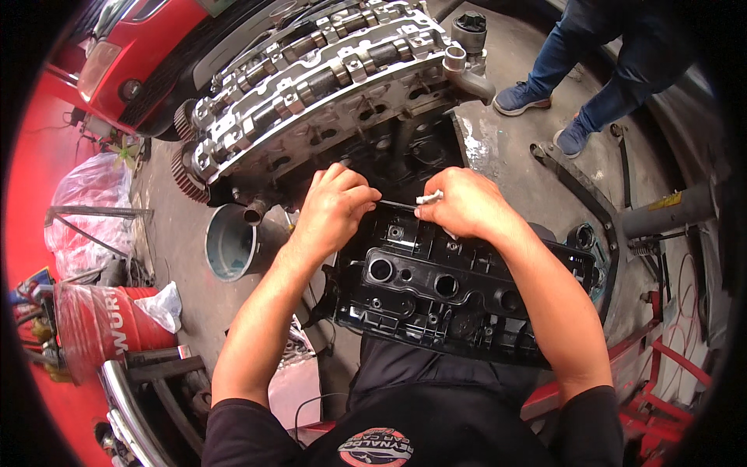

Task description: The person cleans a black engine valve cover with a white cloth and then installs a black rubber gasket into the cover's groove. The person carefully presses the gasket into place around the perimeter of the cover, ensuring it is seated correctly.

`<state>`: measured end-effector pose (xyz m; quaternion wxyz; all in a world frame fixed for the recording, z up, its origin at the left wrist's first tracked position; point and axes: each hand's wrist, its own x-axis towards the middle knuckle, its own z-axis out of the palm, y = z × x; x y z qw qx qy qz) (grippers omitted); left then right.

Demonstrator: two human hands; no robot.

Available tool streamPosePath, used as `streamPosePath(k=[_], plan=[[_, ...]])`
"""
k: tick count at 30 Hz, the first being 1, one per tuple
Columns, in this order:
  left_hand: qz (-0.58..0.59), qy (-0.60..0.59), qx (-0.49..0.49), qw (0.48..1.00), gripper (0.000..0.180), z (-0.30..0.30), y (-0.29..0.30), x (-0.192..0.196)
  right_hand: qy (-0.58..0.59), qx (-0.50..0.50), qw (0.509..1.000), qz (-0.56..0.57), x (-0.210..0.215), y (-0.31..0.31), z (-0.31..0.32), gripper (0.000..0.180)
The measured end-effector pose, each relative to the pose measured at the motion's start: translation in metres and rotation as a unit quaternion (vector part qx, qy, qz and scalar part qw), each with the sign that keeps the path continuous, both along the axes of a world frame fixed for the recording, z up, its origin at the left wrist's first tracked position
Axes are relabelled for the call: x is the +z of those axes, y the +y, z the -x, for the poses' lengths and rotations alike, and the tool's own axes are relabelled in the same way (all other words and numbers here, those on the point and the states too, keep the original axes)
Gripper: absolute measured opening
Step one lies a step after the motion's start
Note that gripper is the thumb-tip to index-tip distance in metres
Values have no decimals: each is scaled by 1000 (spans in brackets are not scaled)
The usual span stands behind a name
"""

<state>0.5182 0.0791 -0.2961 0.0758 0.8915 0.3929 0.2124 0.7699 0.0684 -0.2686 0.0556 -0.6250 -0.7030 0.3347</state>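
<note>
A black plastic valve cover [405, 274], its ribbed side with round holes facing up, lies across my lap. My left hand [336, 204] is at its far edge, thumb and fingers pinched together; whatever is between them is hidden. Over the same edge, a little to the right, my right hand [465, 204] pinches a small crumpled white cloth [430, 198]. A thin dark strip or rim runs between the two hands. Beyond them stands a cylinder head [327, 86] with exposed camshafts and toothed gears at its left end.
A grey bucket [232, 243] stands left of the cover. Further left are a red drum [117, 323] and metal frames. At the far right another person's legs [595, 78] stand by black stand arms [580, 187]. A red car [136, 54] is at the back left.
</note>
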Motion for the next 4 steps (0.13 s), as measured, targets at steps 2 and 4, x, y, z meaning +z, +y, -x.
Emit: streamPosePath(k=[2, 4], plan=[[-11, 25, -12, 1000, 19, 4, 2, 3, 42, -16, 995, 84, -1, 9, 2, 40], [-11, 51, -37, 998, 20, 5, 3, 6, 73, -21, 987, 143, -8, 18, 2, 39]])
